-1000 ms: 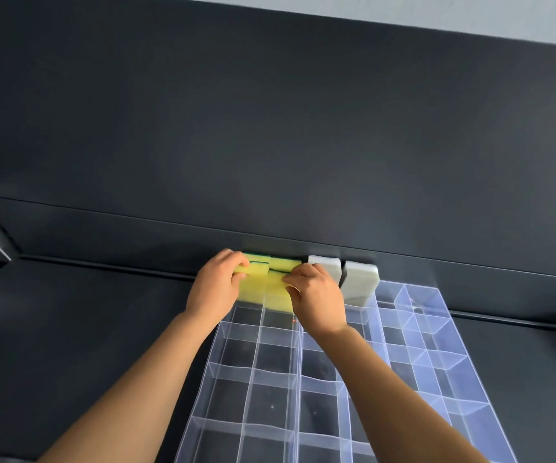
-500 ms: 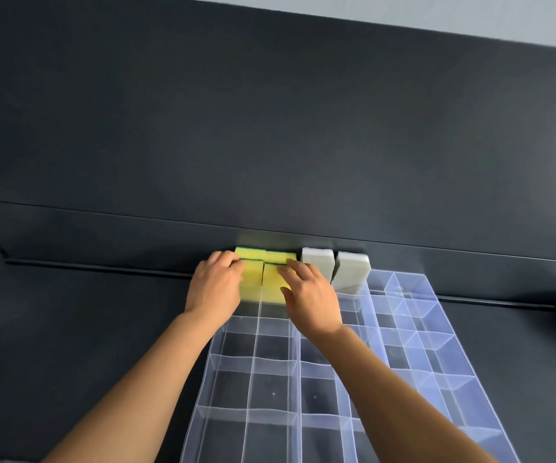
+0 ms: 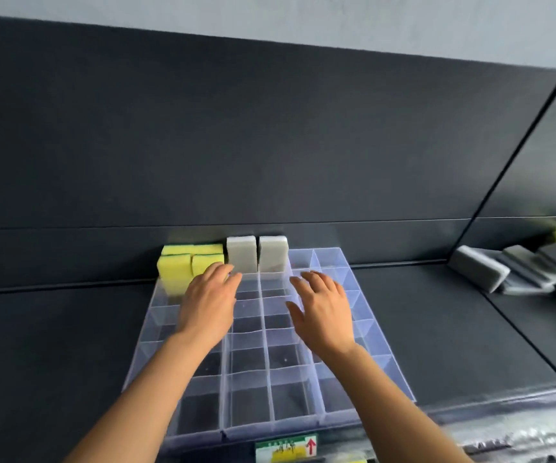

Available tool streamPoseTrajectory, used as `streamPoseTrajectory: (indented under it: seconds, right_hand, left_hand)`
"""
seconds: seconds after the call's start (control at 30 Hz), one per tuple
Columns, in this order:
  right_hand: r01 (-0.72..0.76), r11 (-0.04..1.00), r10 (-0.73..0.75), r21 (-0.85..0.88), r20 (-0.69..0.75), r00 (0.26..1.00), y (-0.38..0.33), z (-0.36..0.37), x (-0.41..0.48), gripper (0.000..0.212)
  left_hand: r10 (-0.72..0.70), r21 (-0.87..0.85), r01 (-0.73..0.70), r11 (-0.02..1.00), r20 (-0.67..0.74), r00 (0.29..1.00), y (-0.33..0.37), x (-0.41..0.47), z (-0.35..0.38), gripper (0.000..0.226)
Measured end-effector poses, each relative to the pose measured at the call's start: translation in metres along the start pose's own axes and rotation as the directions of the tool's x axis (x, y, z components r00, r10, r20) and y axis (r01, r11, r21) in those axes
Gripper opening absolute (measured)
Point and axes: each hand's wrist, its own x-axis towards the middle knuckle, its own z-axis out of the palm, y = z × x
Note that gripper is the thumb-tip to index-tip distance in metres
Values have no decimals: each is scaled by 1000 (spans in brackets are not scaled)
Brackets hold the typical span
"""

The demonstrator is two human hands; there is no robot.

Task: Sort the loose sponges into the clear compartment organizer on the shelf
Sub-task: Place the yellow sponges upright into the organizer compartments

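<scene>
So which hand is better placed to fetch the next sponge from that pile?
Probably the right. The right hand is open over the organizer, on the side of the loose sponges; the left hand is across by the yellow sponges in the back row.

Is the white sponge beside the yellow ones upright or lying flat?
Upright: the white sponge stands on end in the organizer's back row.

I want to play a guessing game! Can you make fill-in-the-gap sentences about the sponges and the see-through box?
1. The far-left sponges in the clear organizer are coloured ____.
2. Right beside them stand ____ grey sponges.
3. The left hand and right hand are holding ____.
4. The arrow on the front label is ____.
Missing words: yellow; two; nothing; red.
</scene>
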Motion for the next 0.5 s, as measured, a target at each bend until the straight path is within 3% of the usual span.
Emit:
streamPoseTrajectory:
  seconds: [0.5]
  right_hand:
    - [-271, 957, 284, -105, 132, 950, 188, -109, -152, 39]
  left_hand:
    - [191, -192, -194, 962, -34, 981, 247, -22, -4, 48]
